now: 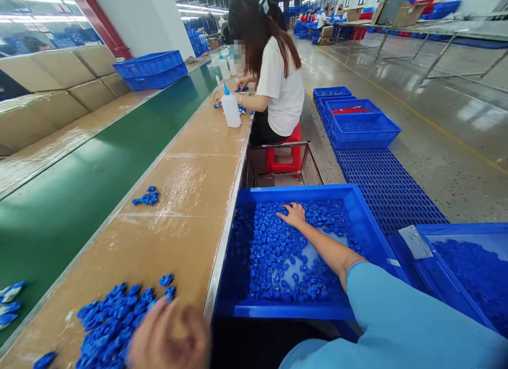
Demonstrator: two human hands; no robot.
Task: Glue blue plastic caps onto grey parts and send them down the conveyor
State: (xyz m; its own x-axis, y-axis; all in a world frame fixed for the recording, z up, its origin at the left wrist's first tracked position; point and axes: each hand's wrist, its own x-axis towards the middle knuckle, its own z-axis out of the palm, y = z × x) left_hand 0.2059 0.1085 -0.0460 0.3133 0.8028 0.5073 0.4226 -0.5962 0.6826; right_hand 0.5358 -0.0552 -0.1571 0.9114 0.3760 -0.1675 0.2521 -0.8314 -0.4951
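Our small blue pieces lie loose in the blue bin, where our right hand rests on them, fingers spread. Our left hand blurs beside the blue pile on the table; we cannot tell whether its fingers hold anything. A hasty sweep there could scatter unconfined pieces over the edge.

This is a factory assembly floor, shown by the long brown-topped, metal-edged workbench, where a co-worker in a white short-sleeved top sits on a red plastic stool. A flat green conveyor belt runs left of the workbench, and right of it stand rectangular blue plastic crates, some holding small glossy blue pieces. Beyond the workbench, long white ceiling lights hang over more people.
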